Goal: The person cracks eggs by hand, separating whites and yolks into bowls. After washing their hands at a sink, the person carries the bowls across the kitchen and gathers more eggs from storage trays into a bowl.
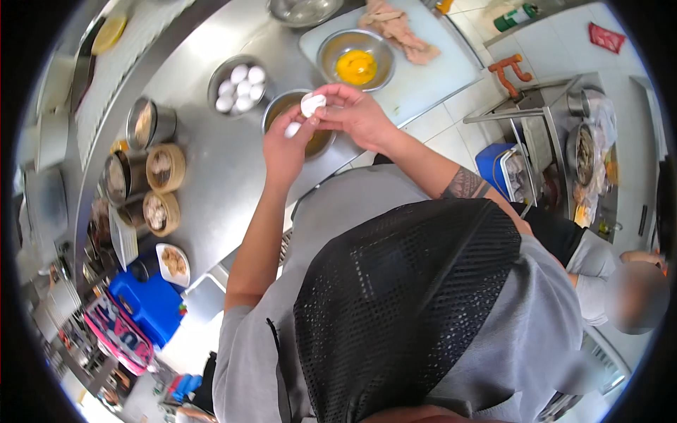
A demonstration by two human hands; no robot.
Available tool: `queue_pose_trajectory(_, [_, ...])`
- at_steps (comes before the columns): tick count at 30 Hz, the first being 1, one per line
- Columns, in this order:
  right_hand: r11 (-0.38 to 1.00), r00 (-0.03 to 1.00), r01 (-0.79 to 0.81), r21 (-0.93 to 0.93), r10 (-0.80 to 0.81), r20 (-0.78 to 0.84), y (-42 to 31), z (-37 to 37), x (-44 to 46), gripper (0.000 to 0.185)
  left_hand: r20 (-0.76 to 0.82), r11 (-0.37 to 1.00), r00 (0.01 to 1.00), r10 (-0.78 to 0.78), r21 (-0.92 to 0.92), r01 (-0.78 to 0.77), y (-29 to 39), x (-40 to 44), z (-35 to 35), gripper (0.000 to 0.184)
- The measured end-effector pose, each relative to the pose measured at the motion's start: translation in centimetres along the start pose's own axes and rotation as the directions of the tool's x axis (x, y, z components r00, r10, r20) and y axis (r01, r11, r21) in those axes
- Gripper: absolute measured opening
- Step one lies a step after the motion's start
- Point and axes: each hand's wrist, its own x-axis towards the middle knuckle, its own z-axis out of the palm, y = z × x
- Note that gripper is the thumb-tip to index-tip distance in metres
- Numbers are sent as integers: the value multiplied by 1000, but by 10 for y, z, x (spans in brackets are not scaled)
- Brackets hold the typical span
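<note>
Two white egg pieces are in the fingers, both above the steel bowl [271,110]. The upper piece [313,105] lies over that bowl's far right part; the fingers of the right hand [362,121] close narrowly on it, and the left thumb seems to reach it too, so neither hand looks clearly nearer. The lower piece [292,130], over the middle of the bowl, sits within the fingers of the left hand [283,152], which comes in from the bowl's near left side. Both pieces are too small and too covered to tell a long axis, or whether each is whole or split shell.

Below the fingers, amber liquid [316,143] shows inside the bowl. Beyond it to the left, a bowl of eggs [213,90] stands on the counter [201,148]; beyond it to the right, a bowl with yolks [386,62] rests on a white board [427,86], with a beige cloth [395,27] farther off.
</note>
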Motion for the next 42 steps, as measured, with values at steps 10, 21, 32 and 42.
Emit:
queue_pose_trajectory(10, [888,858,416,-193,-454,-241,-120,-124,-18,38,13,925,973,229,309,-221,52,28,80,39])
queue_pose_trajectory(21, [283,472,-279,-918,-792,-387,-264,-445,44,70,-121,898,951,-283,-383,218,71,27,144,32])
queue_pose_trajectory(32, [304,667,514,-802,-730,151,-197,-249,101,26,-328,882,906,-267,-462,93,41,-35,91,45])
queue_pose_trajectory(42, [-47,731,681,-730,98,675,13,89,210,42,-419,964,877,-234,-217,154,-14,-91,9,48])
